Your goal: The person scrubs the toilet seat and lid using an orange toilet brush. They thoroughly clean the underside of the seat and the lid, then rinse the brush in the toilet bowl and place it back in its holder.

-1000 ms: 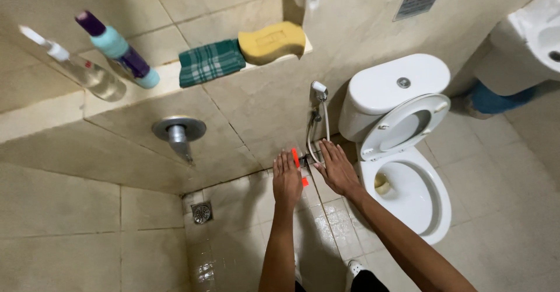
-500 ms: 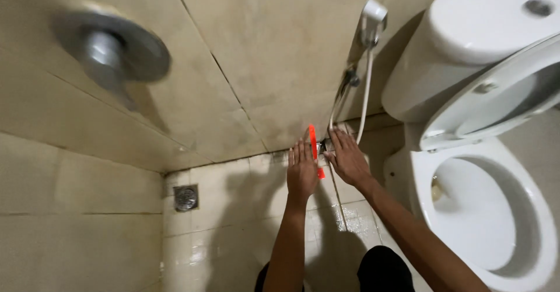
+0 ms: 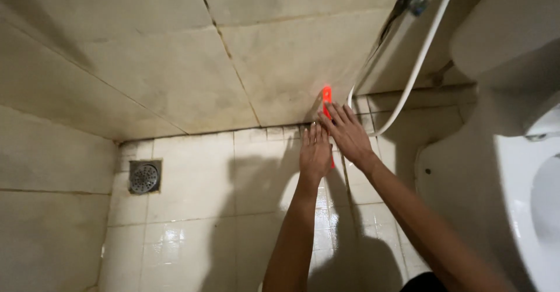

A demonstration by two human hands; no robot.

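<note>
**Clerk:** Item one, the hands?

**Me:** My left hand (image 3: 315, 152) was stretched out low over the floor tiles (image 3: 192, 210), fingers straight and together, palm down, gripping nothing. My right hand (image 3: 348, 133) lay just beside it, fingers spread and flat, its fingertips at the foot of the wall (image 3: 175, 64). It was open too.

**Clerk:** Item two, what they touched?

**Me:** A thin orange-red tool (image 3: 327, 96). Its upper end stood against the wall just above my right fingertips; a sliver of it showed again below, between the two hands. The middle was covered by my hands, so I could not tell its full shape, nor whether either hand pressed on it or only rested over it.

**Clerk:** Item three, surroundings?

**Me:** A white hose (image 3: 417, 64) curved down the wall and looped near my right hand. A white toilet (image 3: 513, 169) stood at the right, well apart from the tool. A round metal floor drain (image 3: 144, 177) sat in the left corner, well apart from both hands.
</note>
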